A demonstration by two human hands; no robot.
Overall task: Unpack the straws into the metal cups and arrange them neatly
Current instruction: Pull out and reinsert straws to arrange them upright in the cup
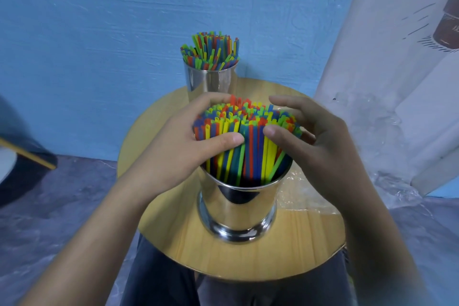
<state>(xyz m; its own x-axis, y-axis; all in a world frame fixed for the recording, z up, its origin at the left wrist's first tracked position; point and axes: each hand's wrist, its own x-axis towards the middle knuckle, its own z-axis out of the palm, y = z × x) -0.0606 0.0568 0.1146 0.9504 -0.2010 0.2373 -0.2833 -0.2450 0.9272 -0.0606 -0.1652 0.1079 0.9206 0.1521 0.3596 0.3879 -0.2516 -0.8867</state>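
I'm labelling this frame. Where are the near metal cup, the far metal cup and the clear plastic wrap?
near metal cup (238, 208), head view, shiny front wall.
far metal cup (210, 82), head view, its side wall.
clear plastic wrap (308, 194), head view, crumpled part right of the near cup.

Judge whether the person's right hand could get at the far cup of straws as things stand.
Probably yes. The right hand cups the straws in the near cup; the far cup stands just behind, with nothing visible in the way.

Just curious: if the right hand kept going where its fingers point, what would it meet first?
The right hand would likely meet the straws in the near cup; its thumb touches them.
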